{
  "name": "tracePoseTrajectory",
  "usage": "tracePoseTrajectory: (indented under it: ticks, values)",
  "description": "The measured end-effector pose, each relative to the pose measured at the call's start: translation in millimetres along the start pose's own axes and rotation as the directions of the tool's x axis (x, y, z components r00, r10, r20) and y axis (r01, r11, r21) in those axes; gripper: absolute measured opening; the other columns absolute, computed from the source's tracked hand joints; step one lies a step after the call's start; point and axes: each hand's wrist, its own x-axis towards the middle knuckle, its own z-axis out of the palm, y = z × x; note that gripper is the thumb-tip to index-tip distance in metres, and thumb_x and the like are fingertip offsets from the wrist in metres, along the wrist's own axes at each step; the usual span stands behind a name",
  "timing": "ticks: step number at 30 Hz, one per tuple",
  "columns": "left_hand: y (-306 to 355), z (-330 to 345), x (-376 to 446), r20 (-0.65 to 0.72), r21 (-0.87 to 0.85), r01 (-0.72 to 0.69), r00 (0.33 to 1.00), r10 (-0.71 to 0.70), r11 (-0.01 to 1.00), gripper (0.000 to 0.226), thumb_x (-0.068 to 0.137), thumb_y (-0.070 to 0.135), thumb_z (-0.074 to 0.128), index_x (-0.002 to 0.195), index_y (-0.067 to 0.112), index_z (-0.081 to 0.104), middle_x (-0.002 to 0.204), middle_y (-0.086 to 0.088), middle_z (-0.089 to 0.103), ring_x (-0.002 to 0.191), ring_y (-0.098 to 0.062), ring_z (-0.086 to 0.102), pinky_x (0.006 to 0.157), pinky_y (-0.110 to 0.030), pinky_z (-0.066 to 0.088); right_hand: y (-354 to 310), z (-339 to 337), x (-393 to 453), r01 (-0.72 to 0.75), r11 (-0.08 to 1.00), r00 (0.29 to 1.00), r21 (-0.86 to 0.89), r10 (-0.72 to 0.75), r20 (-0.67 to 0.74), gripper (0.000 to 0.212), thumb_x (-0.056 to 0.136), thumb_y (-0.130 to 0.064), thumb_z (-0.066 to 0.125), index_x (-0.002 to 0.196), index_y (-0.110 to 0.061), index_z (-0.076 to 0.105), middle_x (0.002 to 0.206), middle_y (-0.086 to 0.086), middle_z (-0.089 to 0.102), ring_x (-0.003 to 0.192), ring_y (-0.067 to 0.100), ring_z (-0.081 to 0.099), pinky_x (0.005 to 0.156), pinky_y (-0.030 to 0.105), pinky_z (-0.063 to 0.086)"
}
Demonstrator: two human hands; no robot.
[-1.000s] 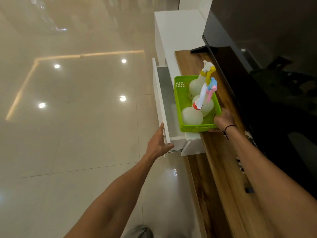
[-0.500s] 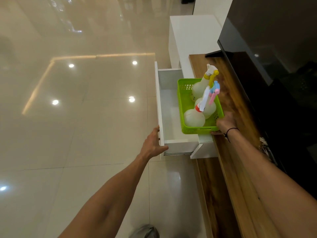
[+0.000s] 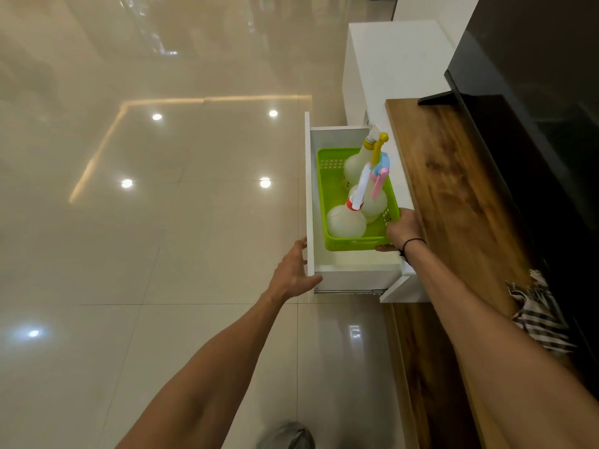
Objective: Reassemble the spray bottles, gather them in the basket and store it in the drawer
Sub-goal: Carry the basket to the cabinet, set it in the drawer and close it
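A green plastic basket (image 3: pixel 331 189) sits inside the open white drawer (image 3: pixel 353 277). Three translucent spray bottles stand in it: one with a yellow trigger head (image 3: pixel 377 145) at the far end, one with a blue and pink head (image 3: pixel 380 176) in the middle, one with a red collar and white head (image 3: pixel 345 222) nearest me. My right hand (image 3: pixel 400 230) grips the basket's near right corner. My left hand (image 3: pixel 293 272) holds the drawer's front panel at its near end, fingers wrapped around the edge.
The drawer juts out from a wooden-topped cabinet (image 3: pixel 453 196) over a glossy tiled floor (image 3: pixel 146 222). A black TV screen (image 3: pixel 525 124) stands on the cabinet at right. A striped cloth (image 3: pixel 534 315) lies on the wood beside my right forearm. A white unit (image 3: pixel 395 59) stands behind.
The basket has moved left off the wooden top and down into the open drawer, carried by my right hand. My left hand has stayed on the drawer front.
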Motion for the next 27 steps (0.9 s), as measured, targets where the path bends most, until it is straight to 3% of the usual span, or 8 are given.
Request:
tracePoseTrajectory:
  ticks: [6, 8, 12, 27]
  values:
    - [-15, -11, 0, -0.017, -0.027, 0.003, 1.0, -0.003, 1.0, 0.104, 0.083, 0.019, 0.085, 0.167, 0.021, 0.024, 0.162, 0.001, 0.05, 0.127, -0.026, 0.068, 0.107, -0.051, 0.056, 0, 24, 3, -0.027, 0.991, 0.998, -0.132, 0.02, -0.052, 0.035, 0.1, -0.004, 0.042, 0.12, -0.012, 0.07, 0.133, 0.02, 0.059, 0.105, 0.055, 0.067, 0.041, 0.043, 0.061]
    - [-21, -15, 2, -0.015, -0.048, 0.005, 1.0, -0.005, 0.999, 0.104, 0.084, 0.016, 0.085, 0.168, 0.019, 0.024, 0.161, -0.002, 0.051, 0.129, -0.028, 0.067, 0.108, -0.049, 0.056, -2, 31, 5, -0.026, 0.988, 0.999, -0.15, 0.019, -0.046, 0.033, 0.1, -0.003, 0.043, 0.118, -0.012, 0.07, 0.132, 0.02, 0.058, 0.103, 0.055, 0.068, 0.039, 0.041, 0.06]
    - [-31, -22, 4, 0.003, -0.07, 0.01, 1.0, -0.01, 0.998, 0.105, 0.085, 0.009, 0.082, 0.169, 0.018, 0.019, 0.16, -0.004, 0.053, 0.133, -0.03, 0.065, 0.108, -0.039, 0.055, -3, 46, 8, -0.038, 0.989, 0.999, -0.14, 0.035, -0.024, 0.031, 0.101, -0.005, 0.044, 0.119, -0.009, 0.07, 0.131, 0.02, 0.06, 0.099, 0.053, 0.071, 0.053, 0.054, 0.065]
    - [-74, -44, 7, 0.055, -0.141, 0.049, 0.998, -0.042, 0.989, 0.108, 0.087, 0.015, 0.078, 0.17, 0.029, 0.012, 0.163, 0.001, 0.05, 0.142, -0.03, 0.058, 0.121, -0.054, 0.046, 12, 106, 36, -0.172, 0.979, 0.985, -0.114, 0.173, -0.001, 0.039, 0.107, -0.007, 0.033, 0.124, 0.003, 0.066, 0.136, 0.023, 0.052, 0.115, 0.055, 0.063, 0.07, 0.058, 0.065]
